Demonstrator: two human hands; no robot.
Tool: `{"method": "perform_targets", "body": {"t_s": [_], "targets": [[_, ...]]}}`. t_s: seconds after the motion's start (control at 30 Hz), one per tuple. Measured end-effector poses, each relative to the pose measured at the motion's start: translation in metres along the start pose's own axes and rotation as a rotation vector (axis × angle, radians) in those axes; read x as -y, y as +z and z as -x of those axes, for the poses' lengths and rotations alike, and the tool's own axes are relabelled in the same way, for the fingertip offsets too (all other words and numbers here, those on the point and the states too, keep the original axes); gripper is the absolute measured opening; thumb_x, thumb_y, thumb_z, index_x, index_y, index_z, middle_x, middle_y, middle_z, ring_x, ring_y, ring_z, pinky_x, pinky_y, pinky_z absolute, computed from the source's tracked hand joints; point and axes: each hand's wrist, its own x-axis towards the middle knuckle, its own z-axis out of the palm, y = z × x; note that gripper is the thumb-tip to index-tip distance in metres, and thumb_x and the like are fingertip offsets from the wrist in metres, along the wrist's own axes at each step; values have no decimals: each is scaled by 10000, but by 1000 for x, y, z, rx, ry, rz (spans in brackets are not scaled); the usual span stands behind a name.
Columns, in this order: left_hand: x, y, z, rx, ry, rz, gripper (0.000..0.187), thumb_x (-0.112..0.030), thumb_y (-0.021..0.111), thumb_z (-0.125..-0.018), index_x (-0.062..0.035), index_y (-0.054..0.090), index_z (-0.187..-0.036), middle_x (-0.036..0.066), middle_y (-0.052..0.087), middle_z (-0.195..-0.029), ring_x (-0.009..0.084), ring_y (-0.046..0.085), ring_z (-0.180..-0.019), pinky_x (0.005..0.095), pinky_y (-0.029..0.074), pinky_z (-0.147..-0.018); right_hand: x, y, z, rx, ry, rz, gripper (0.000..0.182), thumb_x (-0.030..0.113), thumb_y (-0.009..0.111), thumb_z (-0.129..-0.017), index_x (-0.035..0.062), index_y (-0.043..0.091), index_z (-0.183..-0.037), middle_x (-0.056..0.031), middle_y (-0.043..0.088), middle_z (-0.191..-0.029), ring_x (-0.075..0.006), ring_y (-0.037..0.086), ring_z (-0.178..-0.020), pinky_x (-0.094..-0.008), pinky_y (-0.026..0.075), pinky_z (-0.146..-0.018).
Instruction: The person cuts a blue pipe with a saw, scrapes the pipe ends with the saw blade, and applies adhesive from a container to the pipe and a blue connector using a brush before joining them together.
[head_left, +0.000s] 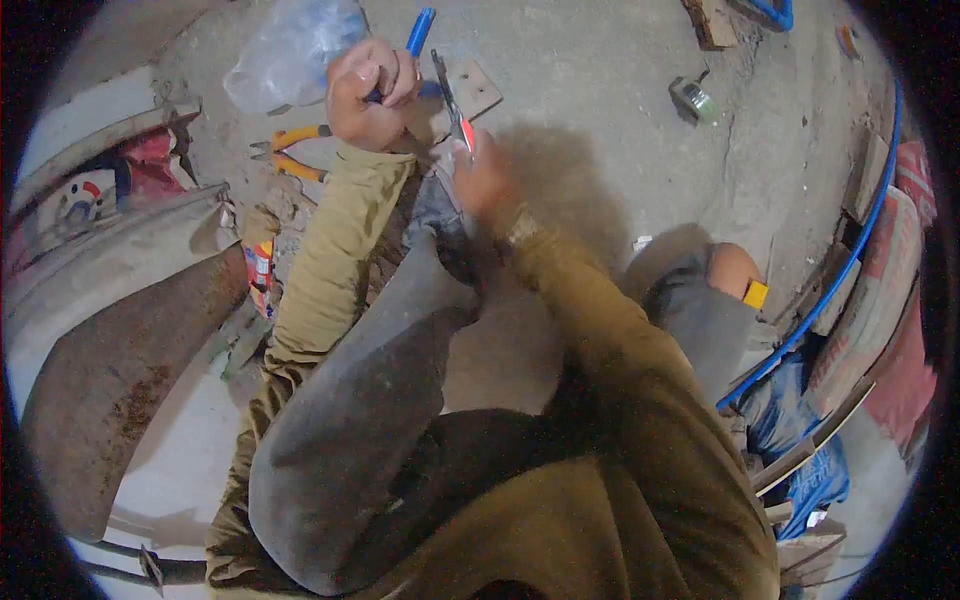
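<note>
My left hand (368,95) is closed around a blue piece, which shows between the fingers; another blue tube (420,32) stands just beyond it. My right hand (484,178) grips a tool with a red part and a long dark, narrow end (447,90) that points up and away. Between and just beyond my hands a flat tan piece with a small hole (474,88) lies on the floor. Yellow-handled pliers (292,153) lie left of my left wrist. A clear plastic bag (295,55) rests beside my left hand.
A brush (694,100) lies on the concrete floor at the upper right. A long blue hose (835,290) curves down the right side beside sacks (868,300). Sacks and a rusty brown surface (130,380) are at the left. A yellow item (755,294) sits near my right knee.
</note>
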Motion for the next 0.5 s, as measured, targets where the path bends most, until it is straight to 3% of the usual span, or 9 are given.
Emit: {"method": "perform_targets", "body": {"t_s": [0.07, 0.17, 0.27, 0.37, 0.47, 0.5], "targets": [[-2, -8, -4, 56, -35, 38, 370, -356, 460, -829, -81, 348, -609, 29, 345, -502, 143, 333, -480, 283, 282, -477, -2, -19, 6, 178, -18, -111, 322, 229, 639, -893, 3, 532, -1095, -297, 596, -1008, -459, 594, -932, -532, 457, -752], [-3, -2, -5, 25, -17, 2, 334, -331, 461, -818, -85, 348, -623, 35, 356, -506, 137, 325, -484, 280, 277, -482, -13, -2, -10, 134, 45, -124, 337, 249, 636, -899, 11, 528, -1111, -275, 614, -1026, -456, 609, -925, -547, 460, -740], [-9, 7, -2, -57, -9, -28, 305, -312, 456, -818, -89, 347, -641, 37, 358, -508, 130, 306, -482, 282, 259, -479, 4, -29, -20, 359, 148, -88, 320, 251, 632, -903, 19, 534, -1100, -251, 630, -1005, -474, 612, -884, -563, 459, -714], [-2, 9, 1, -71, 25, 25, 295, -312, 453, -820, -91, 347, -657, 35, 355, -510, 126, 291, -482, 283, 242, -477, 24, -31, 2, 266, 310, 30, 364, 325, 598, -913, 91, 561, -1190, -238, 661, -945, -460, 627, -893, -527, 483, -774], [-1, 2, 5, -63, -20, 92, 308, -349, 472, -823, -107, 349, -678, 19, 350, -518, 132, 266, -492, 303, 254, -525, 21, -19, 13, 58, 235, 28, 359, 334, 604, -910, 117, 566, -1193, -224, 667, -926, -450, 638, -879, -518, 491, -761], [-3, 0, 2, -54, -41, 113, 316, -367, 482, -824, -115, 350, -686, 11, 348, -521, 135, 256, -497, 313, 262, -549, 17, -16, 8, 76, 192, 15, 367, 341, 604, -911, 115, 565, -1197, -223, 668, -926, -447, 639, -878, -516, 493, -761]]}}
